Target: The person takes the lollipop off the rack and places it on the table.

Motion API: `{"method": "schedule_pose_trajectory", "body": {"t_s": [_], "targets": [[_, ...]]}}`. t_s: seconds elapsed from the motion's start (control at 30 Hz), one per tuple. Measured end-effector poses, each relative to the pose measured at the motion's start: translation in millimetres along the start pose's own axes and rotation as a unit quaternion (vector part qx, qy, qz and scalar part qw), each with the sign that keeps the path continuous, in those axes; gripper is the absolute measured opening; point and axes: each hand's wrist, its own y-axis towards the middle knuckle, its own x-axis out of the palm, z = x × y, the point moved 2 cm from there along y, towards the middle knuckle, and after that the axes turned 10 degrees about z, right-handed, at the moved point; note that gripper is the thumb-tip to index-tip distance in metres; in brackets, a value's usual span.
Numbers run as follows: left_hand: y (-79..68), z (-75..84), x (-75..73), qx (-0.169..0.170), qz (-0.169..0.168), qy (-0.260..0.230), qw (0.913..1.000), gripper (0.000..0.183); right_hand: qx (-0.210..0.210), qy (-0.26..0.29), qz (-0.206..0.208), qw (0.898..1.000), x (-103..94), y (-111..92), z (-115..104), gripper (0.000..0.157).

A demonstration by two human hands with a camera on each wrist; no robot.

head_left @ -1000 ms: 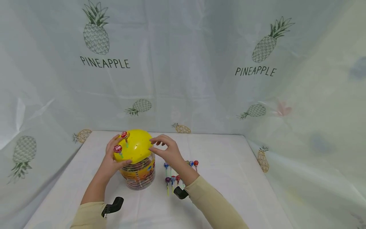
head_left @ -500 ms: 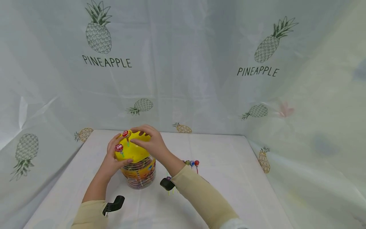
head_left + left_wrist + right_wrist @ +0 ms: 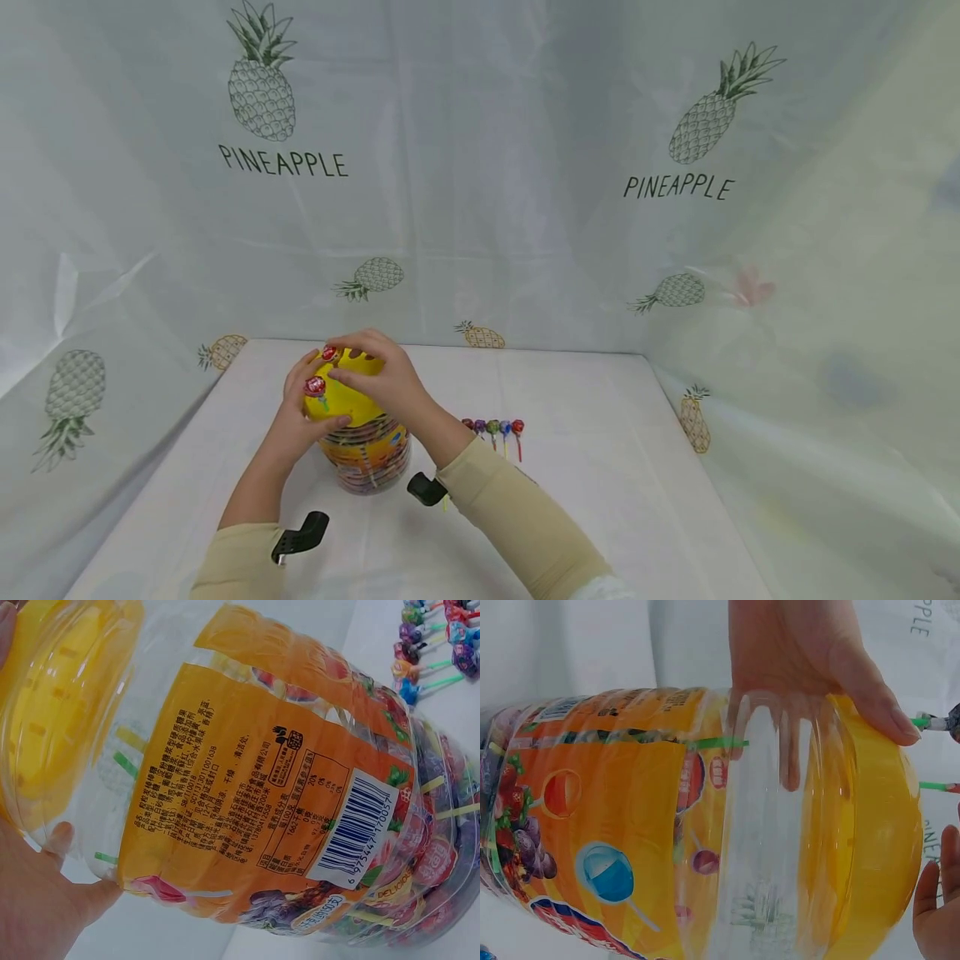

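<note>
A clear plastic lollipop jar point(image 3: 367, 458) with an orange label stands toward the left of the table, under a domed yellow lid point(image 3: 345, 406). My left hand point(image 3: 295, 431) grips it around the lid and neck, thumb at the near side. Two lollipops stick up from the left part of the lid by green sticks: a near red one point(image 3: 315, 387) and a farther one point(image 3: 330, 353). Over the lid my right hand point(image 3: 386, 382) has its thumb and fingers spread around the farther lollipop; the right wrist view shows its visible fingertips point(image 3: 928, 879) apart from the sticks.
Several wrapped lollipops point(image 3: 492, 427) lie in rows on the white table point(image 3: 600, 483), right of the jar and partly behind my right forearm. More lollipops point(image 3: 435, 862) show inside the jar. A pineapple-print curtain point(image 3: 487, 208) hangs behind the table.
My right hand has moved left across the lid, from its right side to the farther lollipop. The left hand keeps its grip, and the jar stays in place.
</note>
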Motion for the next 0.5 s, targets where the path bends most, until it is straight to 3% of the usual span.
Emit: {"method": "schedule_pose_trajectory", "body": {"t_s": [0.23,0.37,0.5], "targets": [[0.5,-1.1,-1.0,0.005,0.000,0.001,1.0000,0.097,-0.030,0.024,-0.067,0.997,2.8,-1,1,0.035],[0.8,-2.0,-1.3,0.001,0.003,0.003,1.0000,0.097,-0.037,-0.008,-0.093,0.995,8.1,-2,2,0.034],[0.8,-0.7,-0.8,0.001,0.004,-0.002,1.0000,0.097,-0.053,-0.043,-0.094,0.993,11.8,-3,1,0.031]]}}
